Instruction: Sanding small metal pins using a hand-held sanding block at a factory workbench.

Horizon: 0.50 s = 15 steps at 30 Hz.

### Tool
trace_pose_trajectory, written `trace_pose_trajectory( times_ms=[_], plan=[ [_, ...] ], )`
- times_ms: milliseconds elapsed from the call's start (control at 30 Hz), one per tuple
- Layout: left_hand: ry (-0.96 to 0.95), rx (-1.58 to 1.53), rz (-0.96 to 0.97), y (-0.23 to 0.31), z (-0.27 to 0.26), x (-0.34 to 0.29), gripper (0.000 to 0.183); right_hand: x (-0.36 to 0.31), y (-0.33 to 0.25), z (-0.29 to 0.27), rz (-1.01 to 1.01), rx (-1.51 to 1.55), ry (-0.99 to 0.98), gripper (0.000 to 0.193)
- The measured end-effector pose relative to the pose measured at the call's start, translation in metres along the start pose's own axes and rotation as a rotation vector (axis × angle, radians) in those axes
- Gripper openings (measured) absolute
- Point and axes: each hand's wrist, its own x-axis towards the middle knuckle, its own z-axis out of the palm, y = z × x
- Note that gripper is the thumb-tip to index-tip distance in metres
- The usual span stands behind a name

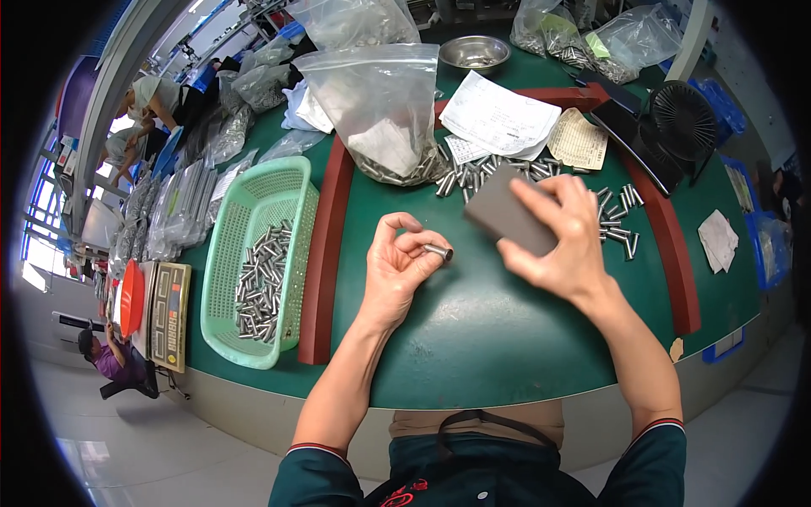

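Head camera, looking down over my workbench

I see the green table [473,321] from just above and close in, facing forward and down; my forearms enter from the lower edge, and straight lines bend near the rim, beyond the table's far side.

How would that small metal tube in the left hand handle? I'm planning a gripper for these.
The metal tube looks smooth and shiny, so probably slippery. It is round, so likely to roll on the green table. It seems rigid.
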Motion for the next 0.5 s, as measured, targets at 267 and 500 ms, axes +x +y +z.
trace_pose_trajectory(
  times_ms=[267,500],
  plan=[
    [0.010,-0.288,-0.153,-0.004,-0.005,0.003,0.046,-0.001,-0.002,-0.004,0.053,0.069,0.022,0.062],
    [0.026,-0.336,-0.204,-0.002,0.000,0.003,0.046,-0.002,-0.004,-0.002,0.051,0.099,0.016,0.063]
  ],
)
